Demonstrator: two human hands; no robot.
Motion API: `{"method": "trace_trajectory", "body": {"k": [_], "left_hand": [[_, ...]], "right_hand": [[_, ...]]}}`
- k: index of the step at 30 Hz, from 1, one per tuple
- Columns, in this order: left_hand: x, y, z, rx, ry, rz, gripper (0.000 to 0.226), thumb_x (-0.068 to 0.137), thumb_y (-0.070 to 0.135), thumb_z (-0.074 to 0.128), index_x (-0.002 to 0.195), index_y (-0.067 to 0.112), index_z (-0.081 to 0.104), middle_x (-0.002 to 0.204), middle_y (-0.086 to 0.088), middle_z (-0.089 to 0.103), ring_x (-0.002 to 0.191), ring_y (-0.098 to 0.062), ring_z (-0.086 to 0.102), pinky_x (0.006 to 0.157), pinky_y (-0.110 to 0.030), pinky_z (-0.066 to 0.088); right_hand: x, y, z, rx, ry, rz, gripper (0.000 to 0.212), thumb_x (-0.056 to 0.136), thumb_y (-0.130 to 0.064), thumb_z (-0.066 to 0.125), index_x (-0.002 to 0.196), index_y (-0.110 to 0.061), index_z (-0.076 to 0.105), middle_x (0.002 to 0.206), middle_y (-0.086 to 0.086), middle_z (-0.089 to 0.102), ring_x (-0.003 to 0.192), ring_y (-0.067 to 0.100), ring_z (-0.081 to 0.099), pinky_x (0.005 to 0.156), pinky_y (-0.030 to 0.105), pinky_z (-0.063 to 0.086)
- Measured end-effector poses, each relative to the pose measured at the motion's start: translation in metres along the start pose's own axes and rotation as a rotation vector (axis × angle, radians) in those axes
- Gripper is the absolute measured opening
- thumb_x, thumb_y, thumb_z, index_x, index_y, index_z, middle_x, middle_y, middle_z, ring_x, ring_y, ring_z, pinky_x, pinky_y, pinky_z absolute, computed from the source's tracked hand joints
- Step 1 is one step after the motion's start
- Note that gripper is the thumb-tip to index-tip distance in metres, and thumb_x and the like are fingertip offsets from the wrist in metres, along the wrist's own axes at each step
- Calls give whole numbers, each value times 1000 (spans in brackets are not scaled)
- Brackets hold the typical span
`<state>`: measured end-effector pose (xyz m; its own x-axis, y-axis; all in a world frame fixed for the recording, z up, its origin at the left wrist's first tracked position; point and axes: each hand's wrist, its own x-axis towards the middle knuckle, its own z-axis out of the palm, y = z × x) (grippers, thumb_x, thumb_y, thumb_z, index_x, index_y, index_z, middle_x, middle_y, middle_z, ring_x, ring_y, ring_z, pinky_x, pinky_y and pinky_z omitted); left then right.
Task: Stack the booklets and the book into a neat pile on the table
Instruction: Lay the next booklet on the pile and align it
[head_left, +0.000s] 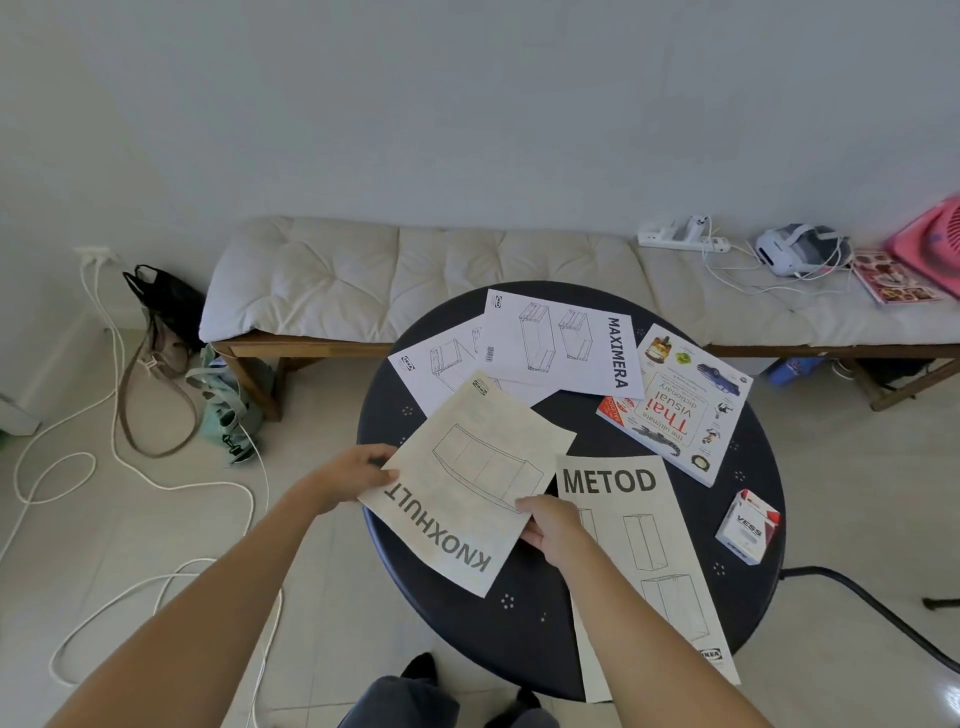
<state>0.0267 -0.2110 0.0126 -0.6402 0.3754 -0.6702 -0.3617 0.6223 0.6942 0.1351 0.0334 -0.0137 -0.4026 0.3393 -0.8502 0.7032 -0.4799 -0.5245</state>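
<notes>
Both hands grip one cream-coloured booklet, the KNOXHULT booklet (470, 491): the left hand (353, 475) pinches its left corner with thumb on top, and the right hand (553, 525) clamps its right edge, fingers curled under the paper. That booklet lies skewed over the near-left part of the round dark table (524, 639), its far corner overlapping a white booklet (441, 371) near the far-left edge. Touching it on the right, the METOD booklet (639, 561) runs down to the near edge and hangs past the rim. At the far edge the MAXIMERA booklet (561, 343) lies on top of the white one, its right end just beside the Thai visual dictionary (675, 405), a thick colourful book angled toward the right edge. A small VESS box (748, 527), shut, so its contents cannot be seen, stands at the right rim. Bare tabletop shows in the middle between the papers and along the near-left edge. Beyond the table stands a cushioned bench (415, 275).
</notes>
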Motion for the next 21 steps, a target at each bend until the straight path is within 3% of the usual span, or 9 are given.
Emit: {"method": "trace_trajectory", "body": {"k": [5, 10, 14, 17, 19, 21], "left_hand": [[-5, 12, -20, -93, 16, 5, 25, 93, 11, 55, 117, 17, 62, 104, -10, 71, 103, -28, 66, 94, -45, 53], [2, 26, -7, -569, 252, 9, 30, 91, 5, 58, 121, 1, 62, 94, -13, 71, 88, -23, 68, 79, -35, 55], [3, 47, 28, -913, 318, 29, 20, 89, 1, 59, 109, -2, 62, 101, -14, 69, 83, -22, 67, 86, -35, 50], [2, 64, 65, -993, 279, 39, 9, 89, -3, 57, 94, 3, 62, 109, -16, 65, 84, -23, 66, 83, -36, 52], [3, 74, 94, -988, 249, 31, 14, 89, -4, 56, 101, 1, 62, 106, -14, 67, 84, -23, 66, 75, -32, 54], [3, 82, 123, -980, 226, 11, 22, 88, -5, 58, 109, 1, 61, 102, -12, 68, 83, -22, 67, 69, -30, 55]], "right_hand": [[-7, -25, -8, 52, -189, -38, 25, 90, 7, 50, 111, -4, 57, 101, 14, 68, 82, 23, 67, 50, 27, 58], [-15, -52, -17, 173, -280, -150, 23, 92, 8, 49, 103, -11, 57, 99, 12, 69, 87, 23, 68, 56, 28, 60], [-14, -68, -37, 254, -261, -225, 33, 92, 8, 50, 118, -11, 56, 107, 12, 69, 92, 24, 68, 62, 30, 61], [-12, -70, -57, 329, -220, -246, 37, 91, 8, 51, 124, -10, 55, 111, 13, 67, 94, 24, 67, 64, 31, 61], [-10, -67, -72, 390, -188, -241, 38, 91, 9, 51, 125, -9, 53, 115, 15, 65, 92, 24, 66, 61, 30, 61], [-8, -61, -88, 429, -158, -239, 38, 91, 9, 51, 126, -6, 52, 122, 17, 63, 96, 26, 65, 69, 34, 61]]}}
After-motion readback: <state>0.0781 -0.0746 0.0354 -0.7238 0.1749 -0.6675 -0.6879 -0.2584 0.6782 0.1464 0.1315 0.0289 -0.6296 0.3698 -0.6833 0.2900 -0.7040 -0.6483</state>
